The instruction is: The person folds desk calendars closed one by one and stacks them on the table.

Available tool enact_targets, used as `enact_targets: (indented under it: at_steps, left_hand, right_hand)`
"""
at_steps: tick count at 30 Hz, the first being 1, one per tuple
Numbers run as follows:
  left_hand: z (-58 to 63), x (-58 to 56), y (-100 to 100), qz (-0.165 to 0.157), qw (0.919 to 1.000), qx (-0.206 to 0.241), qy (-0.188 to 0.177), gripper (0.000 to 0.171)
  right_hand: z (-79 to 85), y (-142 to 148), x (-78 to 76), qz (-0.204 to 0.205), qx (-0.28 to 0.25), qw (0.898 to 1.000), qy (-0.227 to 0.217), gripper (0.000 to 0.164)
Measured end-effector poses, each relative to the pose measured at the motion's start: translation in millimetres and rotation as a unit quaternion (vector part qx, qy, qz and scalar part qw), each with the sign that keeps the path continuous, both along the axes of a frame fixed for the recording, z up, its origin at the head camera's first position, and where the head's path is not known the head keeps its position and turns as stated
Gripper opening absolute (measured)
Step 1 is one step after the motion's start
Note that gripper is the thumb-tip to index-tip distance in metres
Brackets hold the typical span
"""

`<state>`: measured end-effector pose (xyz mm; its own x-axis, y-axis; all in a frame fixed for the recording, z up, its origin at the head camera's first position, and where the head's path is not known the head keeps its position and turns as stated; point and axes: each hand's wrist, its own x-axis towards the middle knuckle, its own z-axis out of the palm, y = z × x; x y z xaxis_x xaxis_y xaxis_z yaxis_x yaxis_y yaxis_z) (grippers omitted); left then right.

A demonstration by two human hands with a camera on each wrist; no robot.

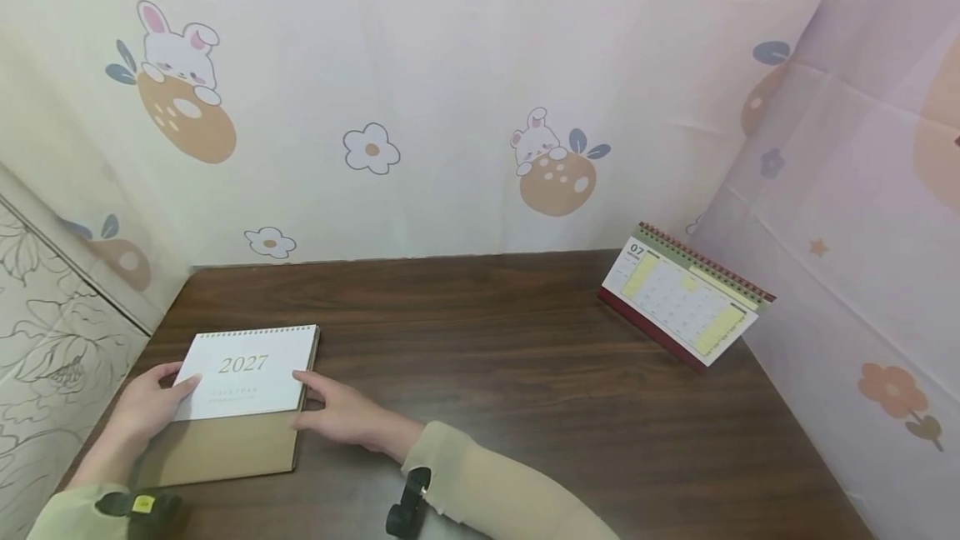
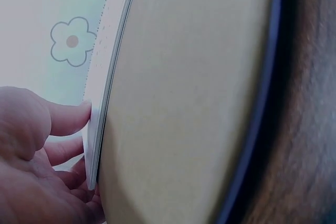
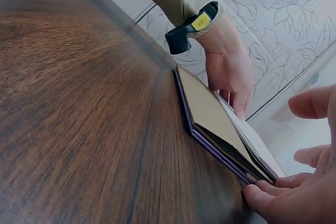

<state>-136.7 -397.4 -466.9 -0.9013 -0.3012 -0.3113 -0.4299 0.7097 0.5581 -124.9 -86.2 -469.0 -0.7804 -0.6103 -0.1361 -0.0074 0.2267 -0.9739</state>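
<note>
A spiral-bound desk calendar (image 1: 251,386) with a white cover reading 2027 stands on the wooden table at the left, backed by a kraft-brown stand (image 1: 225,444). My left hand (image 1: 150,405) holds its left edge, thumb on the white cover and fingers curling behind the pages in the left wrist view. On the opposite side, my right hand (image 1: 348,415) touches the edge with its fingertips. In the right wrist view, the right thumb (image 3: 310,102) is lifted off the cover, while the lower fingers (image 3: 258,195) lie against the stand's corner.
Farther right, a second desk calendar (image 1: 682,294) marked 07, with a dark red base, stands at an angle near the table's back right corner. A printed curtain (image 1: 450,190) hangs along the back edge of the brown wooden table (image 1: 525,340).
</note>
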Motion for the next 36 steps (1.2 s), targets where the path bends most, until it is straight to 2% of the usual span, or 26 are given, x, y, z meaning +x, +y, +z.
enact_targets:
  at_steps: [6, 9, 13, 19, 24, 30, 36]
  left_hand:
    - [-3.0, -3.0, 2, 0.013, 0.9999, 0.008, 0.005, 0.076]
    - [-2.3, -2.1, 3, -0.002, 0.9991, -0.003, 0.041, 0.071]
    - [4.6, -5.5, 6, -0.021, 0.9952, -0.037, 0.088, 0.062]
    - [14.1, -8.9, 16, -0.023, 0.9907, -0.070, 0.114, 0.054]
    - [20.5, -10.9, 27, -0.010, 0.9872, -0.088, 0.133, 0.052]
    - [28.7, -17.0, 39, -0.024, 0.9853, -0.064, 0.156, 0.050]
    - [35.2, -22.8, 64, -0.057, 0.9825, -0.021, 0.176, 0.048]
  right_hand:
    - [-1.1, 4, -3.1, -0.003, 0.004, 1.000, -0.017, 0.063]
    - [-1.8, 7, -5.1, -0.009, 0.008, 1.000, -0.025, 0.060]
    - [-3.0, 14, -10.8, -0.029, 0.009, 0.999, -0.025, 0.055]
    - [-0.2, 36, -18.9, -0.047, 0.009, 0.999, -0.012, 0.051]
    - [3.2, 63, -27.9, -0.054, 0.008, 0.998, 0.009, 0.048]
    - [8.1, 96, -35.6, -0.060, 0.017, 0.998, 0.031, 0.044]
    - [12.0, 135, -41.3, -0.069, 0.038, 0.995, 0.063, 0.040]
